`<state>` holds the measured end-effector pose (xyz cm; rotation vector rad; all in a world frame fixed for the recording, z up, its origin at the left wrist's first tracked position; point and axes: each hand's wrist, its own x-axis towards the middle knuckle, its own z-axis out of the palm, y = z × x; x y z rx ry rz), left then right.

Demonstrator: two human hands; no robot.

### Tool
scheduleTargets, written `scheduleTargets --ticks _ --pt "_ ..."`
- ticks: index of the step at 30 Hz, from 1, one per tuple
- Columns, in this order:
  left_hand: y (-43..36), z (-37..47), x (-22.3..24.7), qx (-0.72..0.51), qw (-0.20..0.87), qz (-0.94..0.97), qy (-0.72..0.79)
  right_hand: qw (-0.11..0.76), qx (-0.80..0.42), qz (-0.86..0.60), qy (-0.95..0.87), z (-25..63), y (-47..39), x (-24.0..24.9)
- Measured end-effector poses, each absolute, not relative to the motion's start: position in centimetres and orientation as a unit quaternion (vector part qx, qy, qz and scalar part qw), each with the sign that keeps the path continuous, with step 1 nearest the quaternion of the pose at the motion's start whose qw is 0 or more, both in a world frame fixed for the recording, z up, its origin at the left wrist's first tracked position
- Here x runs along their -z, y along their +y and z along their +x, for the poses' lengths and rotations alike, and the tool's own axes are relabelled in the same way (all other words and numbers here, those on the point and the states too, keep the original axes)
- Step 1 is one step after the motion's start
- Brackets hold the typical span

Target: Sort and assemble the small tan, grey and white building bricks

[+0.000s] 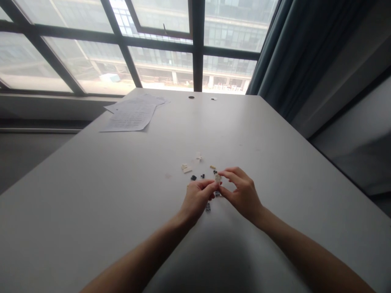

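Between my two hands is a small cream-white building-brick piece (218, 178), raised a little over the table. My left hand (198, 196) pinches its lower edge with thumb and forefinger. The fingers of my right hand (242, 189) close on it from the right, forefinger at the top and thumb low down. Small black pieces (193, 178) lie just beyond my left hand. Grey pieces (208, 207) rest beneath and in front of the hands, partly covered by them. A yellowish piece (213, 167) sits beyond the held one. Finer details of the piece are too small to make out.
Cream flat pieces (187, 169) and a white piece (199, 156) lie farther out on the white table (122, 203). Printed paper sheets (131, 116) are at the far left. Two round dark-centred spots (191, 97) show near the far edge, before the windows. A dark curtain (284, 61) hangs at right.
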<state>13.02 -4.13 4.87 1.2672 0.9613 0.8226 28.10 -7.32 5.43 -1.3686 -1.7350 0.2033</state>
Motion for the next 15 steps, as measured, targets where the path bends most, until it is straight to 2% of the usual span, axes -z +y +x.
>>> scheduleTargets --ticks 4,7,10,15 --pt "-3.7 11.9 -5.0 -0.356 0.503 0.658 0.432 0.398 -0.076 -0.549 -0.731 29.8 -7.2 -5.2" --pt "-3.5 10.5 -4.9 -0.342 0.3 0.798 0.396 0.332 -0.102 -0.554 -0.756 32.0 -7.1 -4.3" --pt "-3.5 9.8 -4.3 -0.244 0.14 0.911 0.3 0.275 -0.129 -0.574 -0.761 33.5 -7.2 -3.0" --pt "-4.0 10.4 -2.8 -0.131 0.074 0.966 0.212 0.237 -0.157 -0.583 -0.761 33.5 -7.4 -1.5"
